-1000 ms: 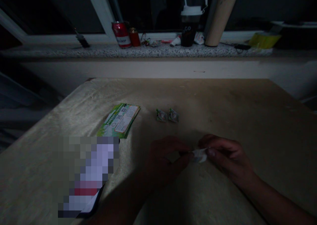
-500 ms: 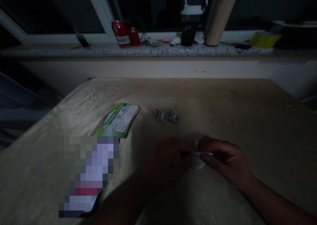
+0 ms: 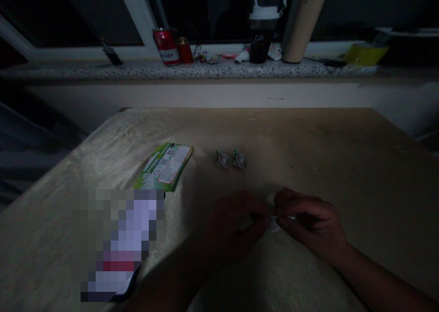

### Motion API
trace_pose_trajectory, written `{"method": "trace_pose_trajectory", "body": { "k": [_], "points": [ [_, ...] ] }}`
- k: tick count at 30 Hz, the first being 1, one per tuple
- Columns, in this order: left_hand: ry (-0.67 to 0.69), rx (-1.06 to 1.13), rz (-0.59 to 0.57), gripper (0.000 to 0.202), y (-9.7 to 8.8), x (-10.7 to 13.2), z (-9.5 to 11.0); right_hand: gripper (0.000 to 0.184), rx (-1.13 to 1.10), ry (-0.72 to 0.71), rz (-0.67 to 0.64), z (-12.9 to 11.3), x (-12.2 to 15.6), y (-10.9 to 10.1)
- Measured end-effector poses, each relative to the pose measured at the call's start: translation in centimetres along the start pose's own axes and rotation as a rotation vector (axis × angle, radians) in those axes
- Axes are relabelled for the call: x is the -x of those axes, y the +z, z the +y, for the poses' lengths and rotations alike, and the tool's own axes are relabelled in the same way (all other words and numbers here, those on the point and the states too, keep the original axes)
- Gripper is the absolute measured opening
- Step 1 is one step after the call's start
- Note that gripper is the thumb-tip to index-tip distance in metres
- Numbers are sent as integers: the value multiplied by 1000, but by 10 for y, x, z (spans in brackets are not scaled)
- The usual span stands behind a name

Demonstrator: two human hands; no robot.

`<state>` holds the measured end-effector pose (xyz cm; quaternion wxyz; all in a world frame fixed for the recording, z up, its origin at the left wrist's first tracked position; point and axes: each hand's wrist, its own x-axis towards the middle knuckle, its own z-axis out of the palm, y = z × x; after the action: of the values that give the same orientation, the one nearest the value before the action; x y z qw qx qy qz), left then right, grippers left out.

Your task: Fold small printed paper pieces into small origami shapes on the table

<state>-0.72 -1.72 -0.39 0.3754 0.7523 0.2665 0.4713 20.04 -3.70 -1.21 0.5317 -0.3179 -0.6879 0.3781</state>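
Observation:
Both of my hands meet low over the tan table (image 3: 325,142), pinching a small white piece of paper (image 3: 274,223) between them. My left hand (image 3: 233,225) grips its left side with thumb and fingers closed. My right hand (image 3: 310,223) pinches the right side, fingers curled over it. Most of the paper is hidden by my fingers in the dim light. Two small folded paper pieces (image 3: 231,159) with green and white print lie side by side on the table, just beyond my hands.
A green printed leaflet (image 3: 166,165) lies left of the folded pieces. A blurred-out flat object (image 3: 120,243) rests near the table's front left. On the window sill behind stand a red can (image 3: 167,46), a dark lidded cup (image 3: 261,35) and a cardboard tube (image 3: 303,21).
My hands have closed in together over the white paper, which now shows less between my fingers. The things on the table have not moved.

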Motion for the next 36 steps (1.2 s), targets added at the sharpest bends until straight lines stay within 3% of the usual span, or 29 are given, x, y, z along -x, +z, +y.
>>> {"method": "trace_pose_trajectory", "body": {
  "k": [11,19,29,36],
  "points": [
    [-42,-16,-44,7,0,-1,4,23,21,-44,-24,3,2,1],
    [-120,-11,51,6,-3,0,2,22,9,24,26,4,4,0],
    [-101,32,25,9,-1,-1,0,20,-2,38,2,2,3,0],
    [-252,56,92,5,-2,4,-3,16,17,93,14,5,6,-1]
  ]
}}
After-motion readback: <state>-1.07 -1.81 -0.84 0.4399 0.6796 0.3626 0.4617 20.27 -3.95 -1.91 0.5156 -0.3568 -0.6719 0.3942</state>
